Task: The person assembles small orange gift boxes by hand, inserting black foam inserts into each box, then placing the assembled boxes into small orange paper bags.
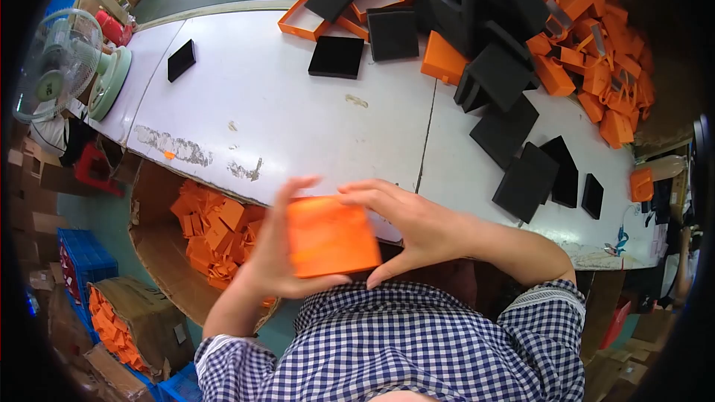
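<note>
An orange square box (331, 237) is held between both my hands, just off the near edge of the white table (298, 112). My left hand (279, 253) grips its left side and underside. My right hand (413, 227) covers its top and right side with fingers spread along the edge. The box looks slightly blurred. My checked shirt fills the bottom of the view.
Black foam pads (337, 56) and orange box trays (303, 21) lie heaped at the table's far side, with small orange boxes (603, 52) piled at the right. A cardboard carton (160, 253) of orange boxes stands below the table's edge. A desk fan (63, 63) stands at the left.
</note>
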Motion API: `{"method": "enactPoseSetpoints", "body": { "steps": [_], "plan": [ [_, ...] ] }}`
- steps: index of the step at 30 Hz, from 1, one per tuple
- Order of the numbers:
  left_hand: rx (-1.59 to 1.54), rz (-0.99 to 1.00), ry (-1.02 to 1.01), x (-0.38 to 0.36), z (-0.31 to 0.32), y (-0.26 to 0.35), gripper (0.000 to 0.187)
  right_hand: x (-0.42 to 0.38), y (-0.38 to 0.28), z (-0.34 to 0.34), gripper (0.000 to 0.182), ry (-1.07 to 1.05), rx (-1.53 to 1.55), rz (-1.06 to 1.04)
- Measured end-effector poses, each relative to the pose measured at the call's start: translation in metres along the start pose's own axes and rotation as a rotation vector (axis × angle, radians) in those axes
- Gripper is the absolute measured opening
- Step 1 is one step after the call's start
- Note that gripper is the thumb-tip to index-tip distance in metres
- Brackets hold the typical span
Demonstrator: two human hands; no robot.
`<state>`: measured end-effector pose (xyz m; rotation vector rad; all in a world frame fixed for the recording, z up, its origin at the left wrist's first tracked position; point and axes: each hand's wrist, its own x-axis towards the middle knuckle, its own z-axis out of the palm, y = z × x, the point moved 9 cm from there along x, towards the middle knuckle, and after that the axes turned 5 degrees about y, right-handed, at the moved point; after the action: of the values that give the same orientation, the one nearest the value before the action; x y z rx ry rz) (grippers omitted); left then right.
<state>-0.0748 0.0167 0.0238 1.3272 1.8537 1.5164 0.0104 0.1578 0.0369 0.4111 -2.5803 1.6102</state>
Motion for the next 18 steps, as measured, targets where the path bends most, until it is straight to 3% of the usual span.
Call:
{"method": "enactPoseSetpoints", "body": {
  "steps": [2, 4, 5, 7, 8, 10, 11, 13, 14, 15, 17, 18],
  "plan": [
    [0.172, -0.249, 0.014, -0.02, -0.066, 0.002, 0.146, 0.021, 0.015, -0.023, 0.099, 0.067, -0.137, -0.027],
    [0.548, -0.241, -0.006, -0.019, -0.118, 0.014, 0.145, 0.053, 0.043, -0.055, 0.097, 0.21, -0.458, -0.064],
    [0.792, -0.145, -0.028, -0.006, -0.129, 0.023, 0.143, 0.072, 0.06, -0.065, 0.094, 0.281, -0.632, -0.075],
    [0.739, -0.138, 0.079, 0.042, -0.129, 0.006, 0.131, 0.11, 0.087, -0.073, 0.089, 0.341, -0.891, -0.068],
    [0.751, -0.095, 0.127, 0.071, -0.125, -0.011, 0.128, 0.12, 0.09, -0.068, 0.089, 0.354, -0.897, -0.075],
    [0.816, -0.046, 0.156, 0.134, -0.108, -0.043, 0.116, 0.137, 0.108, -0.066, 0.085, 0.261, -0.971, 0.116],
    [0.816, -0.055, 0.191, 0.166, -0.103, -0.062, 0.115, 0.132, 0.095, -0.058, 0.08, 0.225, -0.973, 0.052],
    [0.837, -0.032, 0.288, 0.223, -0.102, -0.111, 0.12, 0.104, 0.071, -0.042, 0.073, 0.043, -0.919, 0.112],
    [0.868, -0.161, 0.315, 0.242, -0.1, -0.119, 0.124, 0.088, 0.067, -0.04, 0.067, 0.043, -0.807, 0.078],
    [0.856, -0.153, 0.323, 0.256, -0.095, -0.121, 0.124, 0.071, 0.065, -0.041, 0.062, 0.042, -0.69, 0.049],
    [0.966, -0.349, 0.352, 0.273, -0.091, -0.144, 0.125, 0.045, 0.064, -0.052, 0.063, 0.11, -0.73, 0.035],
    [0.925, -0.316, 0.397, 0.278, -0.096, -0.152, 0.119, 0.033, 0.06, -0.061, 0.064, 0.182, -0.753, 0.013]
  ]
}}
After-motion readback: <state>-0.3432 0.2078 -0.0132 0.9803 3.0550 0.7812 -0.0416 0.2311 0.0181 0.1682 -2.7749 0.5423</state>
